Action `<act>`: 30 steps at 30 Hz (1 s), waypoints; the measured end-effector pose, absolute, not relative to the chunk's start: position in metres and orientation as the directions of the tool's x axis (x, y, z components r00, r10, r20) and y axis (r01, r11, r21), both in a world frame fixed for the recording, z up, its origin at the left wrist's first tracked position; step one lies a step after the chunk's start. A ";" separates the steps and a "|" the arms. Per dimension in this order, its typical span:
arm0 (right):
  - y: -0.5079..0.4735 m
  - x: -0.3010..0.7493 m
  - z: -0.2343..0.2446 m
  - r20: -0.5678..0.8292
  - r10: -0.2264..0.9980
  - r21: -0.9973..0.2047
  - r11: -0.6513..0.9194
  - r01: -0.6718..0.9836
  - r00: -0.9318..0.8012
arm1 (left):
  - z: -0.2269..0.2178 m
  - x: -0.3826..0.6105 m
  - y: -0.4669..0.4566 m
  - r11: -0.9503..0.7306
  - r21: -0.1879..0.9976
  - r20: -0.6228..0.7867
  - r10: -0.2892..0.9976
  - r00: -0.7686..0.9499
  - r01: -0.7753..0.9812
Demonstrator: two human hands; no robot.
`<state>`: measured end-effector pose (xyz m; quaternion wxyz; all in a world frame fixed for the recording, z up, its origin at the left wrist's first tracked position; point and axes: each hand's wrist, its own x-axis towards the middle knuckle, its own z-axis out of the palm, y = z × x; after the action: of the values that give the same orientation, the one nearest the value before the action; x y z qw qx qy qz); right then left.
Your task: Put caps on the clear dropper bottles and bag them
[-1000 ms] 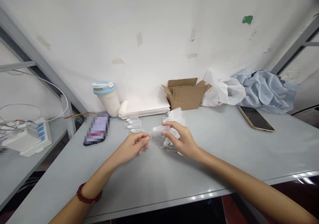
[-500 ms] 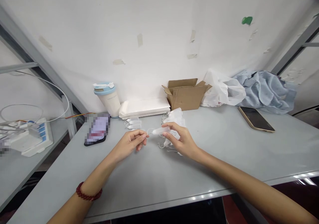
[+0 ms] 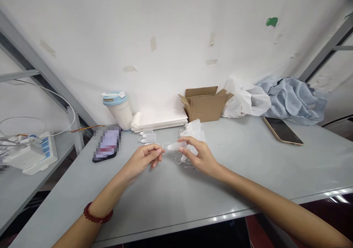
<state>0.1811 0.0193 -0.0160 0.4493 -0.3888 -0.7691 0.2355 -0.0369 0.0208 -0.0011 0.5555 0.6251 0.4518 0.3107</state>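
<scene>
My right hand (image 3: 201,155) pinches a small translucent white tube (image 3: 174,145) by its wide end, between thumb and fingers. The tube lies nearly level above the table, its narrow end pointing left, with a thin pale cord looping there. At that narrow end, the thumb and fingertips of my left hand (image 3: 146,156) are closed on the cord. Under and behind my right hand is a pile of similar white tubes (image 3: 194,128) with cords, partly hidden. A few more tubes (image 3: 149,137) lie side by side behind my left hand.
Along the wall stand a cup with a blue lid (image 3: 118,110), a stack of white envelopes (image 3: 160,118), an open cardboard box (image 3: 206,107), a white plastic bag (image 3: 242,99) and a light blue cloth (image 3: 298,99). One phone (image 3: 107,145) lies left, another phone (image 3: 283,131) right.
The camera view has shifted slightly. Both hands keep nearly the same hold, with the tube tilted very slightly differently at most.
</scene>
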 end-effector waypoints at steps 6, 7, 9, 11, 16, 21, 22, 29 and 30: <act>0.019 0.181 -0.016 0.549 0.775 -0.662 0.632 0.402 -0.314 | -0.002 -0.037 0.021 0.023 0.975 -0.113 0.909 0.401 0.222; 0.019 0.181 -0.017 0.552 0.771 -0.655 0.637 0.406 -0.318 | -0.002 -0.037 0.021 0.020 0.974 -0.112 0.909 0.402 0.225; 0.019 0.181 -0.017 0.558 0.761 -0.640 0.648 0.412 -0.330 | -0.002 -0.037 0.021 0.013 0.973 -0.107 0.909 0.403 0.231; 0.020 0.181 -0.018 0.568 0.748 -0.622 0.664 0.415 -0.344 | -0.002 -0.037 0.021 0.004 0.971 -0.102 0.909 0.404 0.237; 0.020 0.180 -0.020 0.580 0.733 -0.605 0.680 0.414 -0.356 | -0.005 -0.037 0.022 -0.032 0.962 -0.081 0.914 0.397 0.271; 0.019 0.180 -0.024 0.585 0.731 -0.609 0.682 0.405 -0.350 | -0.006 -0.036 0.021 -0.046 0.963 -0.064 0.918 0.392 0.265; 0.019 0.180 -0.025 0.587 0.730 -0.609 0.683 0.404 -0.349 | -0.006 -0.036 0.021 -0.044 0.963 -0.065 0.919 0.390 0.265; 0.018 0.179 -0.028 0.586 0.733 -0.610 0.680 0.408 -0.345 | -0.006 -0.033 0.018 -0.054 0.953 -0.068 0.921 0.384 0.297; 0.017 0.179 -0.028 0.582 0.736 -0.614 0.676 0.407 -0.345 | -0.007 -0.032 0.018 -0.054 0.954 -0.066 0.923 0.380 0.296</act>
<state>0.1788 0.0174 -0.0283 0.4465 -0.3576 -0.7992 0.1845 -0.0325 0.0183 -0.0071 0.5080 0.6572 0.4635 0.3085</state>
